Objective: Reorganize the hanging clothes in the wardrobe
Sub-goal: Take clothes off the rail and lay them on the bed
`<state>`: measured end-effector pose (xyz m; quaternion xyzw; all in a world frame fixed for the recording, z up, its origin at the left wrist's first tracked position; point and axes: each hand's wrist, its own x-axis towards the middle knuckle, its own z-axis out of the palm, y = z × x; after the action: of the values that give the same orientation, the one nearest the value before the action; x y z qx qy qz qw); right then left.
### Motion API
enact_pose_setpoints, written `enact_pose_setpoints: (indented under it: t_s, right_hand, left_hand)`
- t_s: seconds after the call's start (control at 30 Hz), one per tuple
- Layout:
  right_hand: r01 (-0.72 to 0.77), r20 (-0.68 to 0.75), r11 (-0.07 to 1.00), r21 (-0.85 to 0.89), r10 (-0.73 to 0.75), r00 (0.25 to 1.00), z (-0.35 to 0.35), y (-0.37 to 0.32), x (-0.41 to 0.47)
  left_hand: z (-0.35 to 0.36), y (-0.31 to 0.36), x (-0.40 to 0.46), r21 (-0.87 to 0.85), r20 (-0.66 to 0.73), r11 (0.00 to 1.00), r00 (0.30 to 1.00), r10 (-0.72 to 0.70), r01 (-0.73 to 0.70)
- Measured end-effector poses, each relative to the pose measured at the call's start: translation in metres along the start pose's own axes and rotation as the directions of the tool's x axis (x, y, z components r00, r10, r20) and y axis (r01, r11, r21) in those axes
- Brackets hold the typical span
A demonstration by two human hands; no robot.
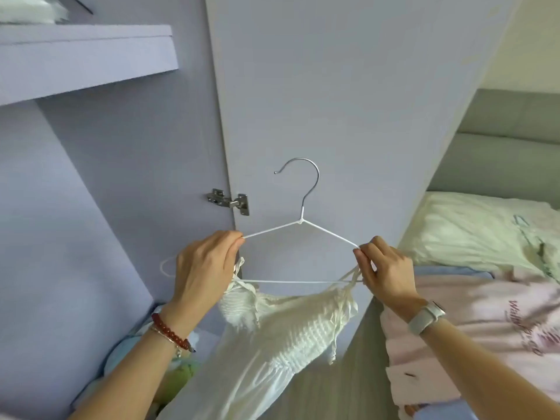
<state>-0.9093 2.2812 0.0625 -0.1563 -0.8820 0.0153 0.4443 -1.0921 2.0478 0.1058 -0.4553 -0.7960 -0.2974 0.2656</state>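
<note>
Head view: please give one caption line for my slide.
Both hands hold a white hanger carrying a white dress before the wardrobe door.

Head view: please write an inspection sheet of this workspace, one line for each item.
Surface: bed at right with pale bedding; no table seen.
Job's things: white wire hanger held up before the wardrobe door, hook free; white strappy dress hangs from it.
Clutter: pink printed garment on the bed; soft items low in the wardrobe, unclear.
Grip: left hand pinches the hanger's left end; right hand pinches the right end and a strap.
Cables: nothing seen.
Surroundings: lilac wardrobe shelf upper left; metal hinge on the door.
</note>
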Motion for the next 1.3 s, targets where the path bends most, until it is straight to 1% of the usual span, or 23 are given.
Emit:
enact_pose_setpoints:
  t_s: [0.1, 0.2, 0.33, 0.47, 0.57, 0.63, 0.7, 0.77, 0.8, 0.87, 0.93, 1.0, 1.07, 1.13, 1.2, 1.23, 1.3]
  right_hand:
    - [-0.131, -0.038, 0.982, -0.137, 0.127, 0.991, -0.048, 0.032, -0.030]
    - [-0.227, -0.107, 0.949, -0.219, 0.208, 0.972, -0.094, 0.057, -0.054]
    - [-0.324, -0.205, 0.883, -0.340, 0.266, 0.942, -0.156, 0.089, -0.069]
    - [-0.355, -0.249, 0.834, -0.422, 0.270, 0.930, -0.218, 0.122, -0.083]
    - [-0.397, -0.229, 0.787, -0.472, 0.325, 0.917, -0.260, 0.149, -0.092]
    - [-0.405, -0.157, 0.768, -0.495, 0.379, 0.912, -0.281, 0.169, -0.094]
    - [-0.401, -0.075, 0.764, -0.506, 0.424, 0.903, -0.295, 0.191, -0.095]
    - [-0.438, -0.037, 0.751, -0.494, 0.486, 0.873, -0.300, 0.210, -0.095]
    - [-0.476, -0.042, 0.743, -0.470, 0.520, 0.853, -0.299, 0.218, -0.093]
    - [-0.568, -0.084, 0.718, -0.403, 0.589, 0.804, -0.295, 0.233, -0.088]
    - [-0.633, -0.128, 0.691, -0.349, 0.634, 0.762, -0.285, 0.244, -0.078]
    - [-0.671, -0.148, 0.677, -0.302, 0.663, 0.734, -0.274, 0.254, -0.065]
    - [-0.700, -0.160, 0.666, -0.258, 0.685, 0.710, -0.263, 0.265, -0.049]
    - [-0.721, -0.170, 0.657, -0.221, 0.702, 0.692, -0.252, 0.278, -0.028]
    - [-0.741, -0.177, 0.644, -0.190, 0.720, 0.671, -0.240, 0.292, -0.001]
    - [-0.748, -0.178, 0.639, -0.180, 0.726, 0.664, -0.233, 0.299, 0.015]
    - [-0.745, -0.178, 0.649, -0.157, 0.723, 0.667, -0.217, 0.312, 0.049]
  left_hand:
    - [0.022, 0.054, 0.009, -0.107, 0.004, 0.992, 0.998, 0.060, -0.060]
    - [0.041, 0.103, 0.016, -0.217, 0.023, 0.966, 0.989, 0.147, -0.139]
    - [0.061, 0.171, 0.033, -0.318, -0.003, 0.925, 0.976, 0.219, -0.208]
    - [0.086, 0.240, 0.052, -0.392, -0.048, 0.874, 0.955, 0.293, -0.288]
    - [0.110, 0.289, 0.070, -0.455, -0.032, 0.840, 0.948, 0.318, -0.297]
    - [0.131, 0.320, 0.086, -0.496, 0.007, 0.826, 0.950, 0.312, -0.267]
    - [0.152, 0.350, 0.104, -0.535, 0.044, 0.818, 0.960, 0.275, -0.210]
    - [0.172, 0.376, 0.119, -0.555, 0.028, 0.807, 0.965, 0.259, -0.201]
    - [0.181, 0.386, 0.125, -0.550, 0.013, 0.810, 0.967, 0.253, -0.204]
    - [0.197, 0.401, 0.137, -0.500, 0.002, 0.846, 0.977, 0.214, -0.185]
    - [0.213, 0.408, 0.150, -0.443, 0.028, 0.888, 0.988, 0.151, -0.124]
    - [0.228, 0.407, 0.159, -0.393, 0.113, 0.917, 0.987, 0.117, -0.064]
    - [0.245, 0.400, 0.159, -0.376, 0.219, 0.925, 0.965, 0.141, -0.050]
    - [0.263, 0.389, 0.150, -0.411, 0.305, 0.911, 0.940, 0.156, -0.017]
    - [0.281, 0.379, 0.141, -0.446, 0.405, 0.893, 0.904, 0.137, 0.064]
    - [0.290, 0.375, 0.140, -0.451, 0.437, 0.887, 0.891, 0.124, 0.098]
    - [0.307, 0.369, 0.148, -0.469, 0.450, 0.873, 0.886, 0.108, 0.132]
